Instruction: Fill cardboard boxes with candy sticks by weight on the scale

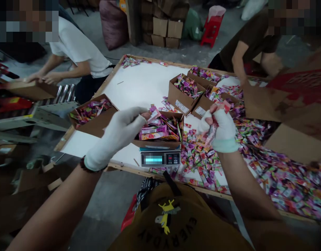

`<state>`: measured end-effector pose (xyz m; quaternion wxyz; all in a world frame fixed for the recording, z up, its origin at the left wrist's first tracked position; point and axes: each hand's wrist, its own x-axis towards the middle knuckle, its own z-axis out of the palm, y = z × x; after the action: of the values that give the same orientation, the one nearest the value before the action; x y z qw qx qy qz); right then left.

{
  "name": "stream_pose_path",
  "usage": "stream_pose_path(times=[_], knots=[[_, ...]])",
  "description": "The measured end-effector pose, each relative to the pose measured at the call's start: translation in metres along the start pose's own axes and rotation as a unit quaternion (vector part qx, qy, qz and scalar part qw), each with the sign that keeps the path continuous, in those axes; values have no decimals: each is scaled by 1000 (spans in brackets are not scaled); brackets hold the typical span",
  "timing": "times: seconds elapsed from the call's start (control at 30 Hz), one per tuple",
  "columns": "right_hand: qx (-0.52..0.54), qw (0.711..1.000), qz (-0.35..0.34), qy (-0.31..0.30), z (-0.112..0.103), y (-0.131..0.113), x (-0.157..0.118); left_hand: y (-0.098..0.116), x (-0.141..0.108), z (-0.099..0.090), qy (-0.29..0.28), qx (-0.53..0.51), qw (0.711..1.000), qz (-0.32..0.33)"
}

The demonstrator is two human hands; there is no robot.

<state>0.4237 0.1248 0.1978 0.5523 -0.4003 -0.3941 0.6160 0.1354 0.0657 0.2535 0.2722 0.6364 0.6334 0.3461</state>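
Observation:
In front of me a cardboard box [160,143] full of small wrapped packets sits on a digital scale [160,158] with a lit display. My left hand [121,130], in a white glove with bare fingertips, is over the box's left side, its thumb and fingers closed on a pink candy packet [154,114]. To the right of the box, my right hand [220,127] is raised above a heap of loose packets [202,157]. Its gloved fingers are curled round several small packets, pink and red wrappers poking out.
Filled boxes stand at the left edge [94,122] and behind the scale [182,99]. A large tilted carton [293,115] spills packets at right. One person in a white shirt [79,48] handles a carton at left; another in a dark shirt [249,42] leans in at right.

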Motion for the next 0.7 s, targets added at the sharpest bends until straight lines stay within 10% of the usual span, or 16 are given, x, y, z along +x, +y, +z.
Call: stream_pose_path(times=[0.33,0.7], knots=[[3,989,45,-142,60,1,-11,26,6,23,-71,-27,996,53],[-207,973,77,-67,-49,-7,-32,-38,2,-25,14,77,996,-53]])
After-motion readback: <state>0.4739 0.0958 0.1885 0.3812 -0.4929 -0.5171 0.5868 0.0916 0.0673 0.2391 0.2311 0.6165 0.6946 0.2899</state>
